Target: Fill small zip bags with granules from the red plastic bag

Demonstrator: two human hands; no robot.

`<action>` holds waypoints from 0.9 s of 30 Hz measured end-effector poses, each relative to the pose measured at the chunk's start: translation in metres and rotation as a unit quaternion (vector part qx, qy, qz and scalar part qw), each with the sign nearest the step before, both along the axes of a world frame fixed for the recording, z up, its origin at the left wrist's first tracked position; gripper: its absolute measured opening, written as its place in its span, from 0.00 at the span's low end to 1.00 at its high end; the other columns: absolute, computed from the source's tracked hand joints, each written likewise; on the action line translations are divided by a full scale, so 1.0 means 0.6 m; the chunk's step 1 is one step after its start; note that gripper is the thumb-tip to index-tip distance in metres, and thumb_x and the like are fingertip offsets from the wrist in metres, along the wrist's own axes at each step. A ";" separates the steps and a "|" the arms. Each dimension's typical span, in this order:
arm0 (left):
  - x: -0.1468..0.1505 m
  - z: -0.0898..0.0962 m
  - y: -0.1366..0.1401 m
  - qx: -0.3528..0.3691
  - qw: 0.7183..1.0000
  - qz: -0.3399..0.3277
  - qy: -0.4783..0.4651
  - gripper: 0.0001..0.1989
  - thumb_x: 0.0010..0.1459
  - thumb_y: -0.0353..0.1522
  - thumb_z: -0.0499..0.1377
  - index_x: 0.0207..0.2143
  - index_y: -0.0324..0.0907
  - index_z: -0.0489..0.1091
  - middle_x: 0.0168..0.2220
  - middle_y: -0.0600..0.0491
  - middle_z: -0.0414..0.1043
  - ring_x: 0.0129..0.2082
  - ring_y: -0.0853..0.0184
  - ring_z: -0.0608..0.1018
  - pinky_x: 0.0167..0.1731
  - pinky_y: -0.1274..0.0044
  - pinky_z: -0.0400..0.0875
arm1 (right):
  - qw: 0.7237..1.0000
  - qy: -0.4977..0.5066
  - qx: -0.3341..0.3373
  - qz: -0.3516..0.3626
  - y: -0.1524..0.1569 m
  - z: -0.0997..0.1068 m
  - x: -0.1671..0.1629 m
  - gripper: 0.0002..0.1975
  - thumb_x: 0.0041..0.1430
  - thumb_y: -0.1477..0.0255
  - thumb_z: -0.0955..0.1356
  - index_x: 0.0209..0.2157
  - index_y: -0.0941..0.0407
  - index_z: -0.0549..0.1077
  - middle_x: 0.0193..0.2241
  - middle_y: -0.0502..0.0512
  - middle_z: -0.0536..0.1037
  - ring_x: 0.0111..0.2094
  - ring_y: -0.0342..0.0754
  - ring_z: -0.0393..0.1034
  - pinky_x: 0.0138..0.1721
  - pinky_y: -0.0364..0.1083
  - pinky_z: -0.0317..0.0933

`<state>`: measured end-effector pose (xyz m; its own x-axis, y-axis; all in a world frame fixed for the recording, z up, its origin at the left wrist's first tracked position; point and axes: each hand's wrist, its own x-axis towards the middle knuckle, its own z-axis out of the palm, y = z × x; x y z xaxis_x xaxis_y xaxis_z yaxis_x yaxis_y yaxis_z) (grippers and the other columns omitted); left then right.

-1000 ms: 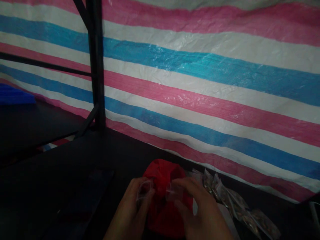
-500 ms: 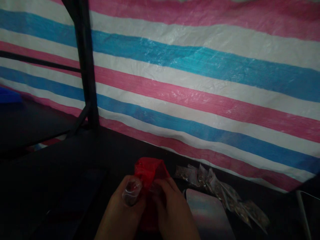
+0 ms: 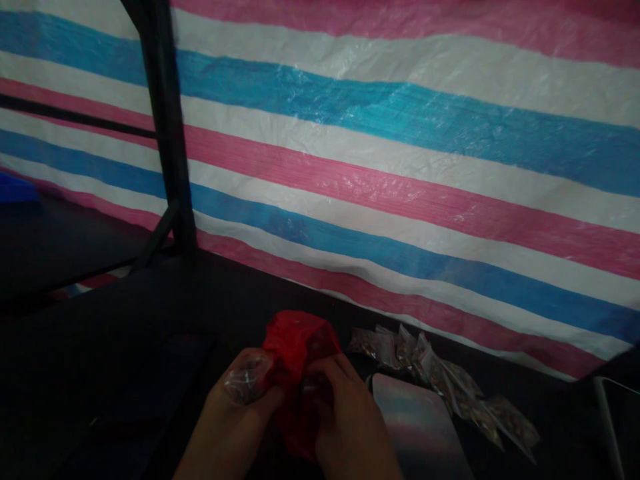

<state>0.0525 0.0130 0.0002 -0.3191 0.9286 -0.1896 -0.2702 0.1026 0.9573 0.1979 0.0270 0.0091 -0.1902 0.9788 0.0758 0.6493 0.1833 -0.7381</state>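
Nearest us, our left hand (image 3: 227,427) pinches a small clear bag (image 3: 245,385) between thumb and fingers. Our right hand (image 3: 350,427) is curled shut on the red bag (image 3: 295,353), which sits on the dark table (image 3: 125,347) between both hands. We judge the step as working the small bag at the red bag's mouth; next calls for a steady two-hand hold.

Just right lies a shiny flat sheet (image 3: 415,427), then a row of filled packets (image 3: 450,387). Open table lies left. Behind, the striped tarp (image 3: 400,167) and black post (image 3: 165,133) close off the far side.
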 end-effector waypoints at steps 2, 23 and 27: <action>-0.003 -0.003 0.000 0.005 1.000 -0.009 -0.015 0.13 0.37 0.35 0.68 0.30 0.46 0.76 0.31 0.56 0.81 0.35 0.58 0.83 0.36 0.72 0.79 | 1.000 -0.001 0.000 -0.009 0.001 -0.002 0.000 0.29 0.53 0.93 0.61 0.45 0.53 0.80 0.51 0.58 0.80 0.53 0.55 0.78 0.53 0.51 0.68; -0.013 -0.014 0.017 0.087 0.979 0.023 0.183 0.17 0.48 0.48 0.66 0.32 0.46 0.75 0.30 0.52 0.78 0.30 0.59 0.81 0.30 0.72 0.78 | 0.977 0.211 0.011 0.022 0.023 -0.015 0.046 0.21 0.58 0.82 0.67 0.51 0.51 0.76 0.50 0.55 0.83 0.54 0.53 0.80 0.59 0.52 0.70; -0.012 -0.027 0.017 0.140 0.956 -0.009 0.258 0.13 0.58 0.46 0.63 0.35 0.47 0.78 0.37 0.50 0.78 0.35 0.59 0.82 0.35 0.72 0.79 | 0.972 0.190 0.107 0.084 0.010 0.025 0.040 0.15 0.65 0.74 0.69 0.52 0.48 0.79 0.49 0.54 0.83 0.50 0.51 0.81 0.53 0.46 0.74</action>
